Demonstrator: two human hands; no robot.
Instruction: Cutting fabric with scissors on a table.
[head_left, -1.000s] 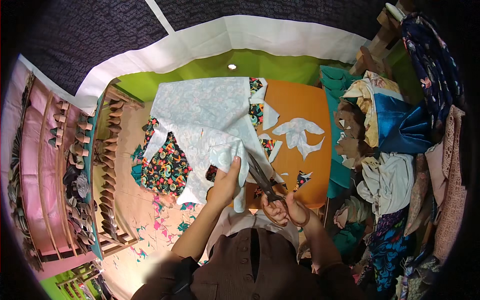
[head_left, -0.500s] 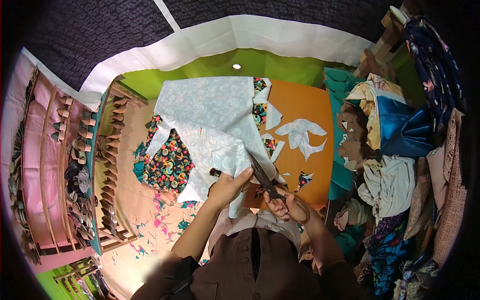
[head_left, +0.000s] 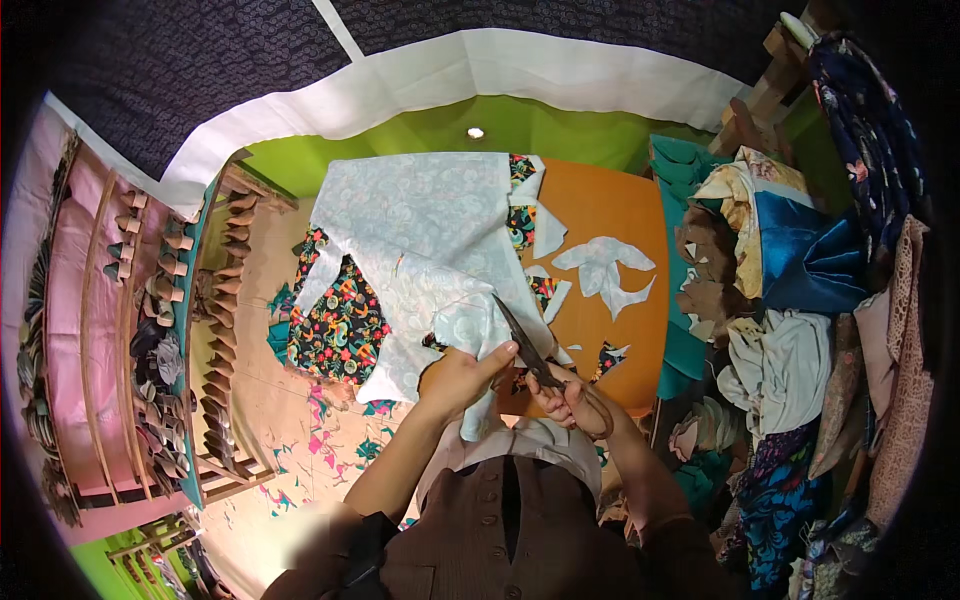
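Observation:
A large floral fabric [head_left: 430, 210], its pale underside up and dark flowered face [head_left: 340, 335] showing at the left, spreads over an orange table [head_left: 610, 190]. My left hand [head_left: 468, 378] grips the near part of this fabric, thumb on top. In my right hand [head_left: 560, 398] are large dark scissors [head_left: 525, 345], whose blades point up and left into the fabric just right of my left thumb. A curved cut-out fabric piece [head_left: 605, 270] lies on the table's right side. Small flowered scraps [head_left: 608, 358] lie nearer to me.
Racks of shoe-shaped forms [head_left: 225, 320] stand on the left. Folded cloths, including blue satin [head_left: 805, 250] and white cloth [head_left: 775, 370], are piled on the right. Coloured scraps [head_left: 320, 430] litter the floor at the lower left.
My left hand has shifted slightly right with the fabric edge it holds. The scissors' blades look closer together and lie slightly farther left at the tip.

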